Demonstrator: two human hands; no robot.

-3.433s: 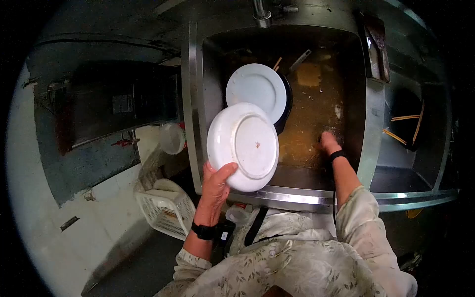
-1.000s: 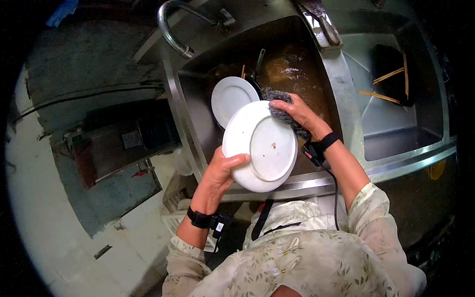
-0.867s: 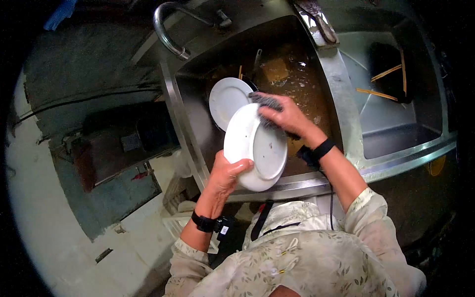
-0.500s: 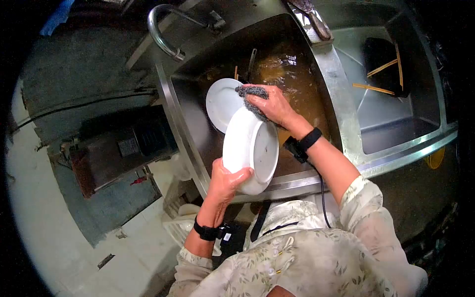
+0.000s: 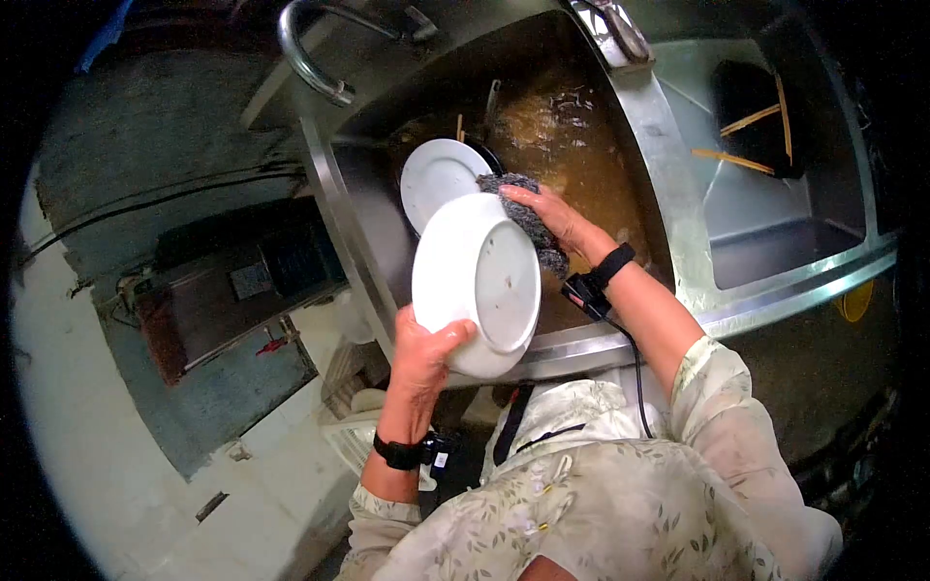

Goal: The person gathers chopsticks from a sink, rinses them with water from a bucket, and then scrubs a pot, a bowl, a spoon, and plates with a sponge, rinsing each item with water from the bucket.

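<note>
My left hand (image 5: 426,351) grips the near edge of a white dish (image 5: 450,281), thumb pressed on its outside. The dish is tilted so that its underside with the round foot ring faces me. In my right hand (image 5: 559,221) is a grey scouring pad (image 5: 521,205), bunched up at the dish's far right edge; some of the pad hangs below my fingers. Just beyond the dish, a white plate (image 5: 438,177) rests in the sink basin (image 5: 610,184), partly hidden by the dish.
Brown water fills part of the basin, where a utensil handle (image 5: 492,102) sticks up. A curved faucet (image 5: 308,63) stands at the back left. On the right, a second basin (image 5: 751,208) has a black object (image 5: 741,102) and several chopsticks (image 5: 751,121).
The dish has shifted slightly left and turned its underside more toward me. My right hand with the scouring pad has moved a little right and down along its edge.
</note>
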